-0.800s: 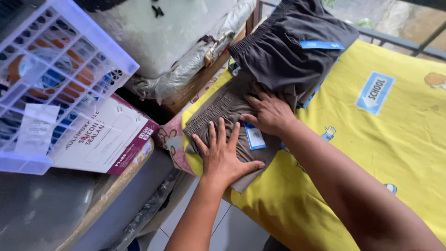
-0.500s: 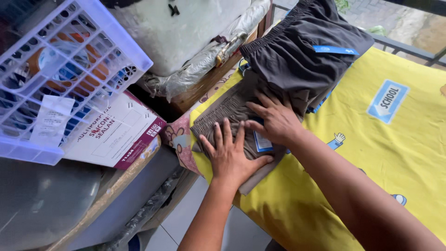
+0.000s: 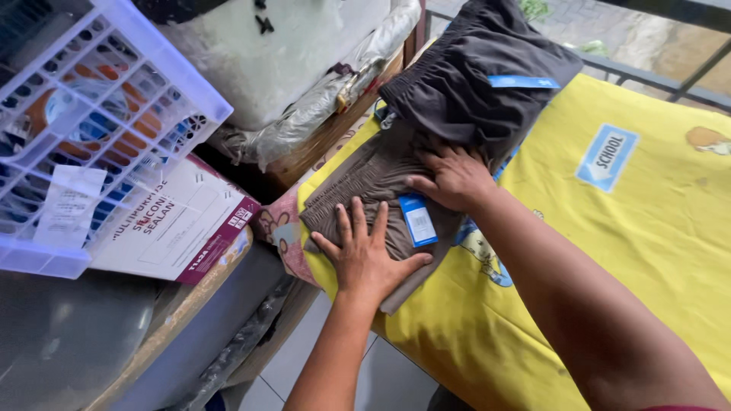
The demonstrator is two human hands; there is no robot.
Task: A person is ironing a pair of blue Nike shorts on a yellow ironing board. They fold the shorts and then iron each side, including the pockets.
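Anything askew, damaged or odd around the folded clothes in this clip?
Nothing looks damaged or spilled. One oddity: the folded brown ribbed garment under the left hand and right hand overhangs the corner of the yellow printed cloth. The white plastic lattice basket sits tilted on a flat printed box.

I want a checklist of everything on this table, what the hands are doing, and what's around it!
Surface: yellow printed cloth covers the table.
Job's things: brown folded garment with a blue tag; dark grey garment behind it, partly on top.
Clutter: white plastic basket; white and maroon box; plastic-wrapped bundle.
Hands: left hand flat on the brown garment; right hand pressing it, fingers spread.
Cables: nothing seen.
Surroundings: metal railing, tiled floor.
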